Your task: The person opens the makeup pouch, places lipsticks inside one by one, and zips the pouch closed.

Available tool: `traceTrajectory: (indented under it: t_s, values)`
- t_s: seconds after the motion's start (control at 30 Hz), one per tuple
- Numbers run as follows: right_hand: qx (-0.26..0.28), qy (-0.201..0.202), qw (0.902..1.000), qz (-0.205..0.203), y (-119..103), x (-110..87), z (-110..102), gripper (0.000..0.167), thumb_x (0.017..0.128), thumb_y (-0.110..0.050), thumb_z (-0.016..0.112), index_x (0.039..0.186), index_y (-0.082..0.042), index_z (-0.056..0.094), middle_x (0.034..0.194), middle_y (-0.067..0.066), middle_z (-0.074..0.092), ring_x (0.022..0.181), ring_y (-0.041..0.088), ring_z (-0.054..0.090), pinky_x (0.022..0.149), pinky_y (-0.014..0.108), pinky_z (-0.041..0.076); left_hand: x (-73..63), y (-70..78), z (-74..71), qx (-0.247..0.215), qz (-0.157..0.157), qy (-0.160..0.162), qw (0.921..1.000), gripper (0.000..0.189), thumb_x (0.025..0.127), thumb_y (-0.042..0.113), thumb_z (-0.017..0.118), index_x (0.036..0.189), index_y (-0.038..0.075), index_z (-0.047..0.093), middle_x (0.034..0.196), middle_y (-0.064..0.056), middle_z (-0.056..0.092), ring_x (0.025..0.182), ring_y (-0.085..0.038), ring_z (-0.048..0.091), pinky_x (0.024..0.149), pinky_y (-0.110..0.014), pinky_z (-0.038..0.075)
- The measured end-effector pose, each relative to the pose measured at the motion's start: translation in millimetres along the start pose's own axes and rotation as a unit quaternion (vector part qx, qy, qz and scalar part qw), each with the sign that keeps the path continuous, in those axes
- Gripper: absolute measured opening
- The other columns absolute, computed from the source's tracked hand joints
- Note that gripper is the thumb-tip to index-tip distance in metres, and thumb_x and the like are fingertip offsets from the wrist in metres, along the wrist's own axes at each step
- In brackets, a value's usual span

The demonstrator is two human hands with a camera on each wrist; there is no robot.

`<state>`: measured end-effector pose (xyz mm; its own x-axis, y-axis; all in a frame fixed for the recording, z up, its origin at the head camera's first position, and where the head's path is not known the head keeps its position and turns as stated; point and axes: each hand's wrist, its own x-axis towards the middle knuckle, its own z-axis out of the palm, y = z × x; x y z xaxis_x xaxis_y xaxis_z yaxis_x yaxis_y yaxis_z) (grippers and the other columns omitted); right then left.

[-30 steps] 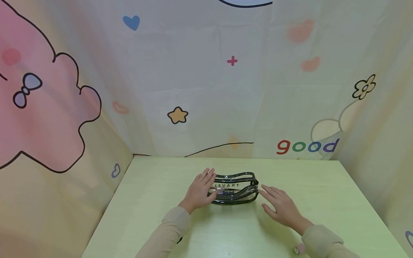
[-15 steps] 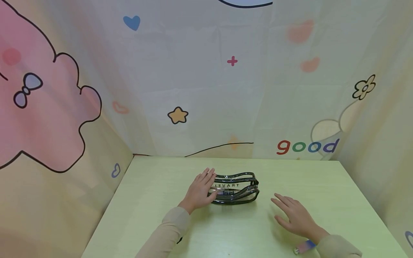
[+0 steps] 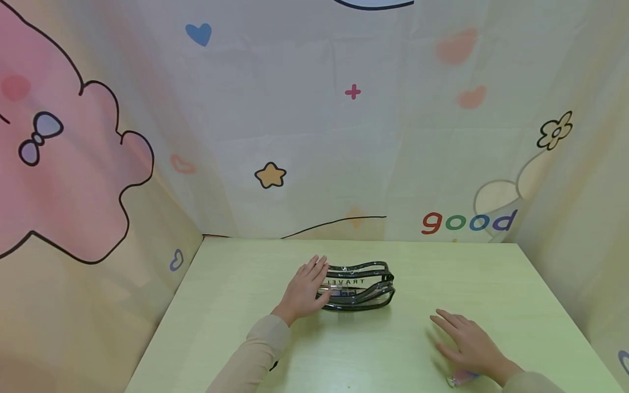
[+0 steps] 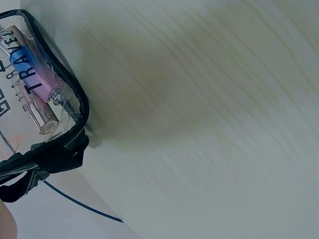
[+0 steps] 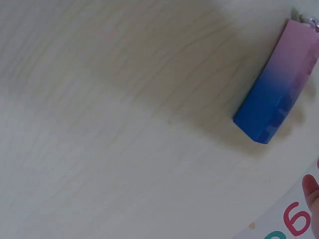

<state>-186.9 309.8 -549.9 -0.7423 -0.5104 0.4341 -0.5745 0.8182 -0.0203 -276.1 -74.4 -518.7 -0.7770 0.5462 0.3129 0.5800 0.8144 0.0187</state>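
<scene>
A clear travel pouch (image 3: 361, 301) with black trim and "TRAVEL" lettering lies on the table. My left hand (image 3: 302, 289) rests on its left end, fingers straight and thumb toward its front. Through the clear side, the left wrist view shows a pink-and-blue tube (image 4: 30, 74) and a clear tube with a shiny end (image 4: 44, 119). My right hand (image 3: 467, 341), fingers spread and slightly bent, hovers by another pink-and-blue tube (image 5: 276, 84) at the front right, holding nothing. In the head view the hand partly covers this tube (image 3: 461, 377).
The pale wooden table (image 3: 236, 273) runs back to a printed curtain (image 3: 314, 136), with more curtain at both sides. A small dark thing (image 3: 273, 366) shows beside my left sleeve, which hides most of it.
My right hand has moved from the pouch's right end toward the front right, over to the loose pink-and-blue tube. My left hand and the pouch have stayed where they were.
</scene>
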Motion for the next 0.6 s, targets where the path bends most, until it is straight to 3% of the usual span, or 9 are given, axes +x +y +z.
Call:
traceTrajectory:
  t_s: [0.23, 0.47, 0.6]
  values:
    - [0.010, -0.044, 0.9986, 0.026, 4.0, -16.1, -3.9, 0.058, 0.068, -0.040, 0.069, 0.115, -0.009, 0.057, 0.116, 0.011, 0.058, 0.094, 0.026, 0.057, 0.068, 0.042, 0.047, 0.3, -1.4, 4.3, -0.007, 0.005, 0.016, 0.9998, 0.061, 0.086, 0.039, 0.044, 0.136, 0.005, 0.034, 0.145, -0.007, 0.027, 0.135, -0.025, 0.021, 0.105, -0.040, 0.027]
    - [-0.013, -0.052, 0.9986, 0.001, 10.3, -30.9, -6.6, 0.065, 0.064, -0.052, 0.068, 0.112, -0.010, 0.059, 0.110, 0.008, 0.060, 0.090, 0.022, 0.057, 0.064, 0.036, 0.046, 0.8, -1.3, 4.7, -0.002, 0.008, 0.019, 0.9998, 0.061, 0.086, 0.039, 0.045, 0.135, 0.004, 0.036, 0.146, -0.006, 0.026, 0.135, -0.025, 0.021, 0.104, -0.041, 0.027]
    - [-0.019, -0.077, 0.9968, -0.001, 14.8, -40.0, -6.1, 0.066, 0.064, -0.056, 0.065, 0.113, -0.011, 0.058, 0.110, 0.007, 0.060, 0.090, 0.021, 0.056, 0.064, 0.035, 0.044, 1.0, -1.4, 4.6, 0.009, 0.005, 0.009, 0.9999, 0.062, 0.087, 0.041, 0.042, 0.137, 0.005, 0.033, 0.146, -0.005, 0.025, 0.135, -0.023, 0.019, 0.106, -0.039, 0.026]
